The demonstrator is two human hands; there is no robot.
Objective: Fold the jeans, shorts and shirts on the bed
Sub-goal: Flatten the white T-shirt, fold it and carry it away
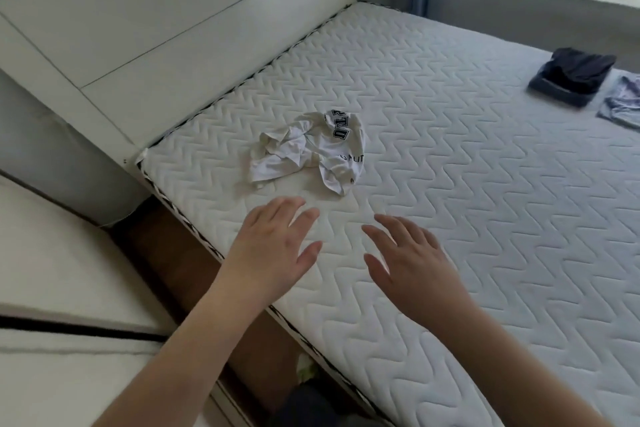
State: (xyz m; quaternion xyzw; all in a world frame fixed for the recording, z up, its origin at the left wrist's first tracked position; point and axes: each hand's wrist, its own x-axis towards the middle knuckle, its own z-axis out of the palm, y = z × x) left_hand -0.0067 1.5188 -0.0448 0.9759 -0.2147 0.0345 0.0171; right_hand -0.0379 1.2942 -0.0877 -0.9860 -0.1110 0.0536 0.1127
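From the head view, I have the crumpled white shirt (308, 149) as my landmark, lying in a heap on the quilted mattress (467, 184), close to the headboard (173, 28) side. Both my hands hover just short of it, nearer me. My left hand (273, 250) has its fingers straight and spread, holding nothing; my right hand (412, 260) shows the same, fingers splayed, palm down, nothing in it. I cannot tell whether either palm touches the mattress.

Far to the right of the shirt sits a dark folded garment (571, 80), and just beyond that a pale bluish garment (623, 104), cut off by the frame edge.

Now the risks, as I judge them. The shirt is bunched with its printed letters twisted, so grabbing a random fold could leave it inside out or tangled. It also sits near the mattress edge by the gap at the headboard corner; a careless sweep might push it off. One camera, wide lens: depth here is hard to read.
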